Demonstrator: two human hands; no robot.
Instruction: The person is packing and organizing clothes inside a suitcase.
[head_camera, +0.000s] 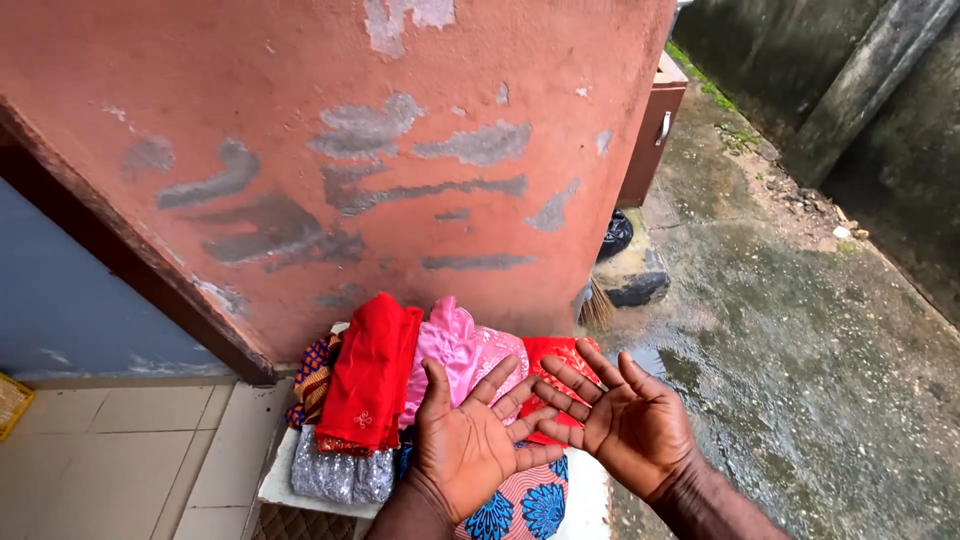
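Right now both my hands are up in front of me, palms turned toward me, fingers spread. My left hand (470, 440) and my right hand (630, 420) hold nothing; each grip is wide open, and the fingertips of the two nearly meet in the middle. Neither touches any cloth.

Just below my left wrist lies a patterned cloth (520, 505), pink with big blue flower shapes. Beside it to the left is a grey sparkly fabric (340, 475), hanging over the edge of a white counter (280, 485), a low pale slab that carries the whole heap.

Behind my hands the clothes are piled loose. A red cloth (370, 375) is draped over the top on the left, a shiny pink one (460, 350) sits just right of it, and another red piece with pale print (550, 355) shows behind my right fingers. An orange and dark blue print (312, 375) peeks out at the far left.

As I judge it, nothing is folded or sorted yet: the heap looks untouched, so all of the handling is still to do.

Farther off stands a peeling red wall (400, 150), a broom head (597, 305) at its corner, and wet concrete ground (800, 350) running off to the right.
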